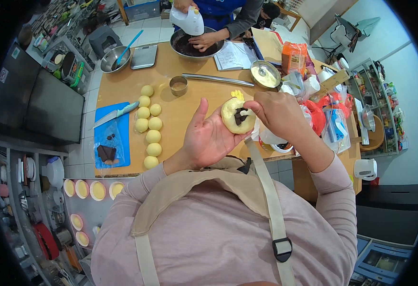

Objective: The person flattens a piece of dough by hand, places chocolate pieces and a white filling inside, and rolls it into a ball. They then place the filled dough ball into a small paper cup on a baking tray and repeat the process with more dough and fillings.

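A flattened round of pale yellow dough (228, 117) rests on the fingers of my left hand (203, 140), palm up with the thumb spread away. Dark chocolate pieces (240, 117) lie in its middle, next to a small pale strip. My right hand (280, 114) is closed at the dough's right edge, its thumb pressed there; its other fingertips are hidden. Several smooth dough balls (154, 137) stand in two rows left of my hands. Further left, a blue cutting board (112, 157) carries a knife (116, 113) and a chunk of chocolate (106, 152) on plastic.
Across the table a co-worker's hand (204, 40) is in a dark-filled bowl (190, 55), the other holding a white hand mixer (187, 20). A ring cutter (178, 86), metal tube (218, 79) and bowl of pale filling (265, 74) lie ahead. A tray (92, 214) holds paper-cupped dough.
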The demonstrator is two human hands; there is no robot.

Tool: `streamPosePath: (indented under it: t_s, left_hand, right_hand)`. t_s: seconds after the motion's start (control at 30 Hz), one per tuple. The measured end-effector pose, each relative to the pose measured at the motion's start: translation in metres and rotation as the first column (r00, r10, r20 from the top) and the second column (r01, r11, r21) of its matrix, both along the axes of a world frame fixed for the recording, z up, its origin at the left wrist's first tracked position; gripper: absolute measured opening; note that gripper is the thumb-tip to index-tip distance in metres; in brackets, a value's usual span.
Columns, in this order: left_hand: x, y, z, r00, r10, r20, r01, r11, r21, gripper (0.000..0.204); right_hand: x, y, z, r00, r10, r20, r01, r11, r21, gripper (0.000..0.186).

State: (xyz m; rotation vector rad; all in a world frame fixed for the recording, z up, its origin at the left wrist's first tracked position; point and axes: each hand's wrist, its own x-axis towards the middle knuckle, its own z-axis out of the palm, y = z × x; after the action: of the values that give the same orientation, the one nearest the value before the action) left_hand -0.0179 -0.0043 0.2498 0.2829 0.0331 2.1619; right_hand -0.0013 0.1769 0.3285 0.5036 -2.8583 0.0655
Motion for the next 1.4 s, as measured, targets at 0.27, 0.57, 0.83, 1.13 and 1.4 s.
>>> streamPosePath:
  t_s: [0.27,0.57,0.83,1.13,1.4]
  left_hand:
    - [0.002,0.001,0.0,1.0,-0.003,-0.017,0.002,1.0,-0.022,0.078]
    - [0.005,0.003,0.003,0.998,0.008,-0.058,-0.014,0.995,-0.1,0.083]
    - [0.008,0.003,0.007,0.999,-0.036,-0.028,0.034,0.998,-0.058,0.077]
    - [0.007,-0.001,0.007,0.999,-0.031,-0.016,0.031,0.999,-0.029,0.081]
    - [0.008,-0.002,0.007,0.999,0.001,-0.044,-0.002,0.999,-0.033,0.082]
  right_hand:
    - [0.003,-0.003,0.003,0.999,0.02,0.044,-0.018,0.999,-0.047,0.044]
    - [0.006,-0.011,0.012,0.997,0.045,0.066,-0.046,0.999,0.015,0.044]
    - [0.001,-0.003,0.012,0.996,0.04,0.075,-0.044,0.998,0.045,0.04]
    - [0.021,0.018,0.041,0.902,0.229,0.367,-0.196,0.973,-0.126,0.018]
    - [0.025,0.007,0.056,0.949,0.12,0.29,-0.181,0.964,0.194,0.013]
